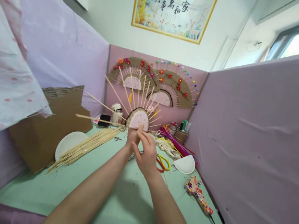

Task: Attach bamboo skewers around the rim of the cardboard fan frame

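A handmade fan is held up in front of me, with a half-round pink spotted centre and a dark edge. Thin wooden sticks spread out from it like rays. My left hand is closed on the lower edge of the fan, its thumb on the pink face. Just below and right of it, my right hand has its fingers stretched apart, the tips close to the left thumb. Whether those fingertips touch the fan or the left hand, I cannot tell.
A bundle of sticks lies left over a white plate, beside cardboard. To the right are scissors, a white half-plate and a corded glue gun. Finished fans hang on the back panel.
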Motion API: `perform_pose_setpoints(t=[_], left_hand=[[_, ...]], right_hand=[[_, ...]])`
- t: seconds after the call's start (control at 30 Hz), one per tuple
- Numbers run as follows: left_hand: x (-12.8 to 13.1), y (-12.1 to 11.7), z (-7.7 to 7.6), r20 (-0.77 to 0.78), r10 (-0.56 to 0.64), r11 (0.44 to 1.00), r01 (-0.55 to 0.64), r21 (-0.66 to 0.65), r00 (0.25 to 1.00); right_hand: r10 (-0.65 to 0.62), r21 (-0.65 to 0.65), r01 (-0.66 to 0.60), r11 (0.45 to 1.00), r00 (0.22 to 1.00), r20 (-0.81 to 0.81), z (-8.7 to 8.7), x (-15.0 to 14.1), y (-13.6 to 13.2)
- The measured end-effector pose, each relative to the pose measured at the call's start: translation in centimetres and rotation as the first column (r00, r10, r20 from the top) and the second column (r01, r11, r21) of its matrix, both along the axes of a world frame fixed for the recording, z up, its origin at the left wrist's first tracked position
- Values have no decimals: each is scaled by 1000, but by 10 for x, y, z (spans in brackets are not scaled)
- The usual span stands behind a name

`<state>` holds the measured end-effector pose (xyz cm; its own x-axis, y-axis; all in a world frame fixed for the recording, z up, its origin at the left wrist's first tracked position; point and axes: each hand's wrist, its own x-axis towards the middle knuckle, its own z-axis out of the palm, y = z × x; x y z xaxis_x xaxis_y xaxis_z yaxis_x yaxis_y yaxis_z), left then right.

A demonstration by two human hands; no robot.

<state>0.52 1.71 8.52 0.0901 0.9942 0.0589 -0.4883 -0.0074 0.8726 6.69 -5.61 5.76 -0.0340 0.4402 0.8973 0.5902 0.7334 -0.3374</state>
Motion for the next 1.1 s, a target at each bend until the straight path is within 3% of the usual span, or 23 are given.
perform_pose_setpoints(t=[0.07, 0.13, 0.2, 0.27, 0.33, 0.4, 0.5, 0.63, 0.7, 0.83, 1.1], left_hand=[[-8, 5, 2, 193, 82, 986, -107, 126, 978], [-14, 8, 1, 345, 58, 974, -129, 186, 937], [-14, 7, -5, 456, -2, 982, -85, 171, 890], [-9, 4, -15, 495, -15, 997, -26, 75, 869], [-1, 1, -25, 521, -16, 1000, 23, -6, 854], [6, -3, -35, 539, -42, 998, 65, -24, 842], [9, -6, -44, 502, -74, 997, 80, 9, 862], [-4, -10, -54, 283, -82, 997, 81, 15, 956], [-17, -11, -60, 229, -47, 999, 52, -16, 972], [-44, -10, -72, 301, 40, 999, -31, -34, 953], [-67, -9, -71, 261, 162, 975, -195, 105, 952]], right_hand=[[45, -50, -46, 998, 998, -35, -11, 5, -2], [57, -215, -82, 973, 991, -121, -24, 13, 5], [91, -421, -211, 882, 954, -287, -36, 20, 17], [131, -502, -453, 737, 824, -551, -41, 24, 30], [165, -399, -691, 603, 598, -785, -41, 27, 40], [173, -242, -818, 522, 380, -909, -38, 29, 46], [84, -115, -847, 519, 185, -979, -33, 31, 54], [-12, -38, -833, 553, 38, -999, -37, 38, 64], [-11, -7, -828, 561, 1, -1000, -40, 44, 67], [-4, 11, -815, 579, -16, -1000, -47, 54, 66], [131, -20, -863, 505, 99, -986, -57, 57, 56]])
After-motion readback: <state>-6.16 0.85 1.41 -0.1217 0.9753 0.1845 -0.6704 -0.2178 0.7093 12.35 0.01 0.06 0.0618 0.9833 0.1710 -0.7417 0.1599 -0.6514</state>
